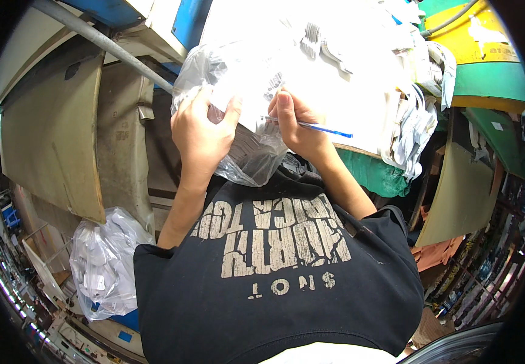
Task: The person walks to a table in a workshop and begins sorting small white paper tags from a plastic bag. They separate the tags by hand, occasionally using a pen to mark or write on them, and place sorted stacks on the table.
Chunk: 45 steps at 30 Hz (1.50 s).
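Glare washes out much of the worktop (359, 91). My right grip (300, 123) holds a blue pen (329, 129), partly hiding it; my left grip (203, 133) touches the clear bag (251, 159) at the near edge, whether pinching I can't tell.

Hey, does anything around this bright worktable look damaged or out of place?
Two things. At upper right, the yellow panel has a ragged pale patch, as if its surface had peeled. At the right edge of the table, white strips droop over the side in an untidy heap.
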Available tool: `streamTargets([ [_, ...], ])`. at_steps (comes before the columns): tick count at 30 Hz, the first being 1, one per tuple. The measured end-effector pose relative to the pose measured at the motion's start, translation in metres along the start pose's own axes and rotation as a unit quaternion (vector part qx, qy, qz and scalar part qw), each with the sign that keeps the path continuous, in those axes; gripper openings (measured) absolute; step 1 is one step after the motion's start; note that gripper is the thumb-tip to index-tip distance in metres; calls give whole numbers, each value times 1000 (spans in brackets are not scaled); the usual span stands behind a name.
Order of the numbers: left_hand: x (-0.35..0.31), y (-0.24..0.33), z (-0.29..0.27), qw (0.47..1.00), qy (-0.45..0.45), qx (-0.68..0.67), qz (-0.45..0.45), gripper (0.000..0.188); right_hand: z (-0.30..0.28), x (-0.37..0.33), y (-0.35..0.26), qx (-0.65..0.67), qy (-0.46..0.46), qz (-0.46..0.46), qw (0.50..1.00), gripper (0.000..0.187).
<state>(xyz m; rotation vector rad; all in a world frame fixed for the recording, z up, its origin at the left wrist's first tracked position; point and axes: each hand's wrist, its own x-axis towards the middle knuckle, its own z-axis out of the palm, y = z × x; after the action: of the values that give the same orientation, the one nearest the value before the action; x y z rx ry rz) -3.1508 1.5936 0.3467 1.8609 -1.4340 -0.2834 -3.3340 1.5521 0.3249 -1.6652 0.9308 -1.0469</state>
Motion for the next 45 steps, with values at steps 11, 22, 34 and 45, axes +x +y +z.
streamTargets([
  [11,-1,-2,1,999,6,-38,-15,32,3,-2,10,-5,5,-33,999,40],
  [22,-1,-5,-10,980,-41,-196,-4,24,13,8,1,92,18,-24,995,46],
  [34,-1,-6,-7,991,-26,-132,-14,22,8,9,6,-13,4,-42,999,40],
  [45,2,-6,-6,995,-20,-100,2,23,13,10,10,-16,-1,-41,999,36],
])
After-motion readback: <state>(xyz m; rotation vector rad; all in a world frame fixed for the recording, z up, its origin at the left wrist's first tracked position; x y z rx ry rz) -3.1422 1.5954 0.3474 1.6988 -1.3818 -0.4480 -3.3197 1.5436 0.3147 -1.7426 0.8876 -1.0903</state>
